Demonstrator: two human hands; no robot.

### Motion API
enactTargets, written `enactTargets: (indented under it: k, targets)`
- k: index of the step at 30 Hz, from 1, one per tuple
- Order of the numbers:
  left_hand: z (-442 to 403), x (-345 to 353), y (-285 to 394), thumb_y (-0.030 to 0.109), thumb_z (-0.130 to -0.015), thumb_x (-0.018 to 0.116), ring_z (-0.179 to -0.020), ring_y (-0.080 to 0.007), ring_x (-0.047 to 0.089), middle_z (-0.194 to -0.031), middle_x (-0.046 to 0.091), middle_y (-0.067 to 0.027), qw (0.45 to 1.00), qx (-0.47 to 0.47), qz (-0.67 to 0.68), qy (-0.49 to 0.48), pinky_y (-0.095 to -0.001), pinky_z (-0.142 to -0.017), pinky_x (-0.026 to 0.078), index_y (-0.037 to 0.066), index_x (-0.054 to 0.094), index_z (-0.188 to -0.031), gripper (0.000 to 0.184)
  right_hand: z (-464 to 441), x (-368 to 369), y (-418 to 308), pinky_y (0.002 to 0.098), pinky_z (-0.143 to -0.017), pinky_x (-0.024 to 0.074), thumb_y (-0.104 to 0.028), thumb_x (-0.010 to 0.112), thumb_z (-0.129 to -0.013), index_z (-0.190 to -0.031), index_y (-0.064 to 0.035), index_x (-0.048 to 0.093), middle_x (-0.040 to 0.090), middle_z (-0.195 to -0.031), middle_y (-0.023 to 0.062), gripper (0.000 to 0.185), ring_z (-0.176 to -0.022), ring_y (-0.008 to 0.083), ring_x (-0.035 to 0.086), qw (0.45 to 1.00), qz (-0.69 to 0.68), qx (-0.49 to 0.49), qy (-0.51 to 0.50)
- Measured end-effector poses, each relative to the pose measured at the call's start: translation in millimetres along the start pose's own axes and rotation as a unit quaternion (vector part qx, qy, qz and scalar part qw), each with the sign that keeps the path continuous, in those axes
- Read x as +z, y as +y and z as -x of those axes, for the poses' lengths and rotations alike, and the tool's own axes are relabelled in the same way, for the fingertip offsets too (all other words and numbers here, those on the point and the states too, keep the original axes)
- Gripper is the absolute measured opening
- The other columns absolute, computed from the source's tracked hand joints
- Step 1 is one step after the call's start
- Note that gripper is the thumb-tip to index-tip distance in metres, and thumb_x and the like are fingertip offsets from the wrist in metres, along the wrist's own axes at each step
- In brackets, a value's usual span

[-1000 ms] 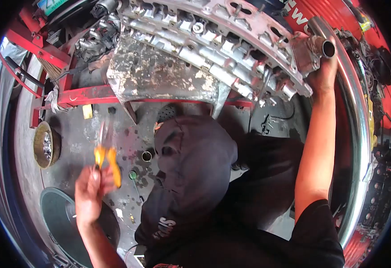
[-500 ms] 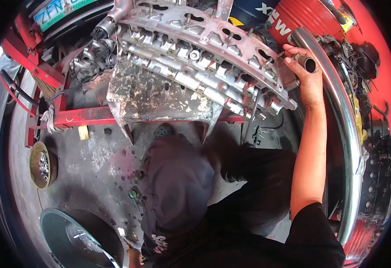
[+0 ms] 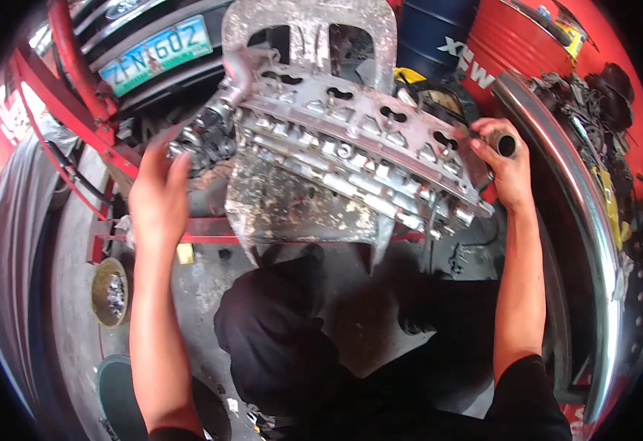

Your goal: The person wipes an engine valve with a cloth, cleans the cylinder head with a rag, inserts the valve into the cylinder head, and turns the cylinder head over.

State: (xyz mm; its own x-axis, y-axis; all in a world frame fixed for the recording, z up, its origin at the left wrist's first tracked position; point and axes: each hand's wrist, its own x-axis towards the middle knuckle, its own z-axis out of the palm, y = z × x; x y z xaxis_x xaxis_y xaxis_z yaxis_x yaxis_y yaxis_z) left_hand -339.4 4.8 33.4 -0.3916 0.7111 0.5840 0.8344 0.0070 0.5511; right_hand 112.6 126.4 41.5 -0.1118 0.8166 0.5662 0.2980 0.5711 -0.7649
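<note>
A long metal cylinder head lies tilted across a paint-worn chair. Its right end carries a short pipe fitting, and the fingers of my right hand are wrapped round that fitting. At the left, my left hand is raised beside a cluster of dark metal parts. Its fingers are apart, partly blurred by motion, and nothing shows in them. A curved pipe stands at the head's left end.
A red metal frame and a car bumper with a plate are at the upper left. A bowl and a dark tub stand on the floor. A chrome tube and red drum are at the right.
My left hand, which held a yellow-handled tool a second ago, has risen to the left end of the head without it. The view has shifted upward. My right hand stays on the fitting.
</note>
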Motion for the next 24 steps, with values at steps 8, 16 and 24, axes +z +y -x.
enactTargets:
  k: [8,16,24]
  targets:
    - [-152.7,84.2,92.9,0.051,-0.086,0.061,-0.112,-0.0345,0.062,-0.118,0.064,-0.0222,0.964,-0.049,-0.218,-0.142,-0.0420,-0.095,0.048,-0.001,0.045,-0.132,0.070,2.9,3.8,-4.1,0.0247,-0.083,0.0441,0.006,0.072,-0.076,-0.092,-0.0035,0.061,0.064,-0.102,0.0039,0.021,-0.094,0.0104,0.056,0.999,-0.026,-0.034,0.010]
    - [-153.4,94.7,39.2,0.018,-0.080,0.065,-0.112,-0.0387,0.062,-0.120,0.062,-0.0280,0.944,-0.138,-0.259,-0.149,-0.0439,-0.095,0.050,-0.006,0.049,-0.123,0.052,17.0,16.2,-32.3,0.0275,-0.086,0.0442,0.009,0.071,-0.074,-0.087,-0.0031,0.061,0.061,-0.100,0.0057,0.021,-0.096,0.0146,0.056,0.998,-0.001,-0.057,0.005]
    - [-81.6,64.9,-21.8,0.027,-0.085,0.063,-0.104,-0.0467,0.061,-0.108,0.063,-0.0334,0.980,-0.146,-0.131,-0.040,-0.0478,-0.091,0.049,-0.007,0.048,-0.118,0.049,54.4,42.2,-72.1,0.0426,-0.092,0.0406,0.008,0.070,-0.057,-0.079,-0.0070,0.062,0.062,-0.092,0.0067,0.028,-0.098,0.0288,0.053,0.962,0.146,-0.229,-0.006]
